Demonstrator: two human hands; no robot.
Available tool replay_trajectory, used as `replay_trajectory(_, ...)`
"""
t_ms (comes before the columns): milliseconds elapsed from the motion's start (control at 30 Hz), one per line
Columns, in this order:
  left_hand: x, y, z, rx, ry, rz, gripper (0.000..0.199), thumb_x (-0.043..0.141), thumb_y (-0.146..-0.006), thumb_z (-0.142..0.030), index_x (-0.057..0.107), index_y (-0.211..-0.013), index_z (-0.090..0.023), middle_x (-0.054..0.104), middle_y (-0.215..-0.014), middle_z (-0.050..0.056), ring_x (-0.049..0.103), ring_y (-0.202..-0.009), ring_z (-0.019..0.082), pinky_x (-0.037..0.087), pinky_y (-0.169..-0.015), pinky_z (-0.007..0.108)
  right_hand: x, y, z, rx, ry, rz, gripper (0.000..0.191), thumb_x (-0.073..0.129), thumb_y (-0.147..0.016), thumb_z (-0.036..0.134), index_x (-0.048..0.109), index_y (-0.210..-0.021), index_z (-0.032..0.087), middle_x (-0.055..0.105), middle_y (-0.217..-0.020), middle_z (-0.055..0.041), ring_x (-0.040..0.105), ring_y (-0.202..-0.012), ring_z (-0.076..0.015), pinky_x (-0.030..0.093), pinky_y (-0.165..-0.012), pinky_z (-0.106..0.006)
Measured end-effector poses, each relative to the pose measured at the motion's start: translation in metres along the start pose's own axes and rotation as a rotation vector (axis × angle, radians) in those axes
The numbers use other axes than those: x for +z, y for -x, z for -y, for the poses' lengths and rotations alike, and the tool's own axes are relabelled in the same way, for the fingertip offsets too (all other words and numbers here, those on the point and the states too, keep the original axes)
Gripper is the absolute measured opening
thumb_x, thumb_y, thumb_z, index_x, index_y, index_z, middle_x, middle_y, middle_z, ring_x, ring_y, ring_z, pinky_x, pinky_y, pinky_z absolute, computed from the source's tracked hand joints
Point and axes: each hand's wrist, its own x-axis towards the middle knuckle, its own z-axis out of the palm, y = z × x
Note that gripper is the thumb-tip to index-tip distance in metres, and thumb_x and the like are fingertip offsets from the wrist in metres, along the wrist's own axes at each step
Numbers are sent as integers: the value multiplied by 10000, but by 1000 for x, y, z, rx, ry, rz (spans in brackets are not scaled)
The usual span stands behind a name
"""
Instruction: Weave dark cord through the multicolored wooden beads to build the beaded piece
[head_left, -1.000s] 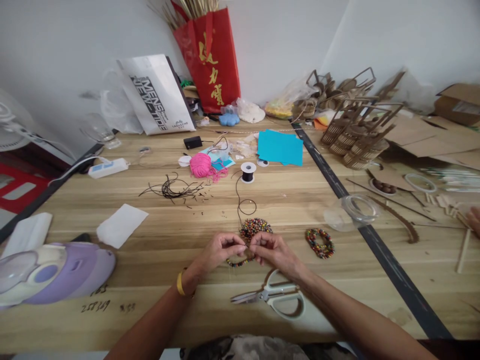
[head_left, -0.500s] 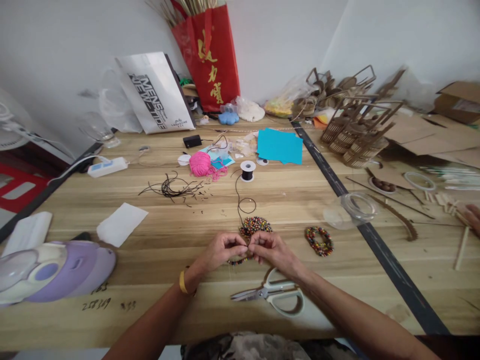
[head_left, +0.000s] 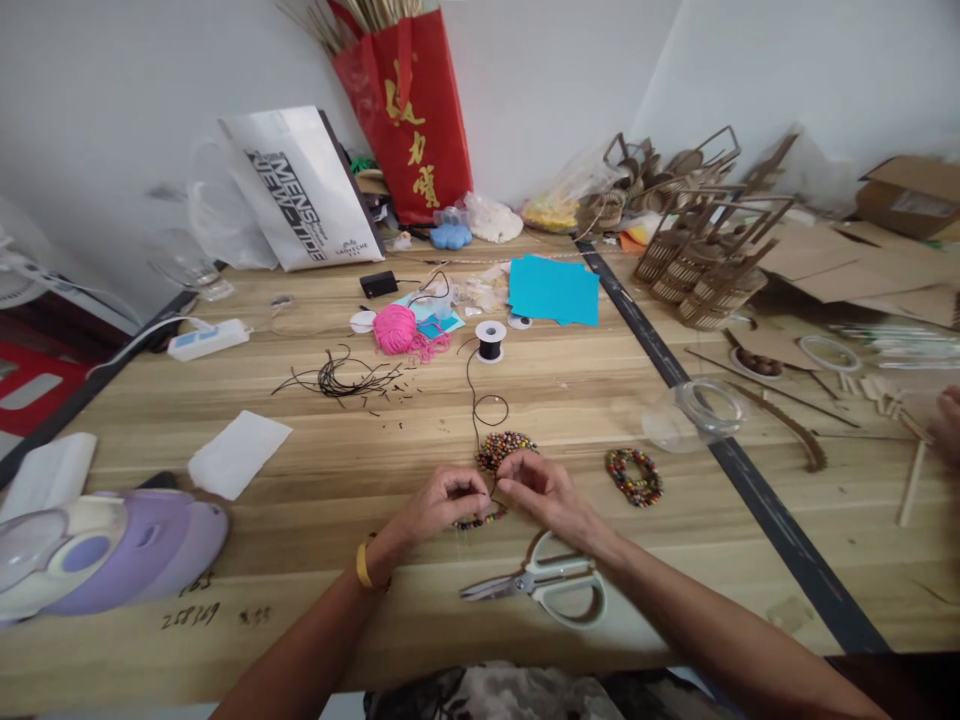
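You are holding your left hand (head_left: pixel 444 498) and right hand (head_left: pixel 546 492) close together over the desk (head_left: pixel 390 455), a small gap lying between their tips. The fingers of both are pinching, thumb against forefinger, on a thin dark cord (head_left: pixel 493 488); so fine a line is probably asking for fingertips rather than a fist. (Whether each hand is gripping a separate end is too small to tell.)

The bead strand (head_left: pixel 480 521) is lying on the desk just below your fingers, partly hidden by them, likely so that its weight is not pulling on the pinch. Just beyond your hands the bead pile (head_left: pixel 506 446) is sitting in a heap, apparently for a short reach. The spool (head_left: pixel 490 349) is standing on end farther back, its line running towards the pile with one loose loop, a slack that is perhaps sparing you any tugging.

The scissors (head_left: pixel 525 582) are resting nearer your body, blades pointing left and handles lying beside your right forearm, a placing that seems to be suiting a right-handed pick-up. The beaded coil (head_left: pixel 634 478) is lying well apart to the right, presumably out of the way of your work.
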Motion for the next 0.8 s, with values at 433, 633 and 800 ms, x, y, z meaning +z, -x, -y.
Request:
replay_trajectory(433, 1, 0, -3, 56, -7, -28, 248, 616, -782, -325, 599, -634, -126, 586, -582, 15, 500, -552, 96, 372, -530, 197, 0, 6, -5, -371, 414, 21, 173, 607, -851, 322, 593, -983, 211, 566, -1020, -82, 505, -633, -117, 428, -559, -251)
replay_trajectory(633, -1, -1, 1, 70, -29, -72, 242, 621, -782, -327, 618, -645, -128, 600, -574, 17, 501, -549, 98, 375, -535, 201, -4, 4, -1, -245, 439, 83, 112, 620, -826, 299, 587, -847, 194, 525, -691, 6, 459, -564, -109, 350, -512, -220)
replay_trajectory(800, -2, -1, 1, 67, -36, -77, 259, 623, -781, -347, 619, -643, -128, 605, -578, 22, 511, -555, 104, 380, -548, 209, 1, 2, -9, -86, 292, 113, 129, 597, -830, 294, 580, -783, 175, 546, -651, 16, 459, -571, -101, 340, -518, -206)
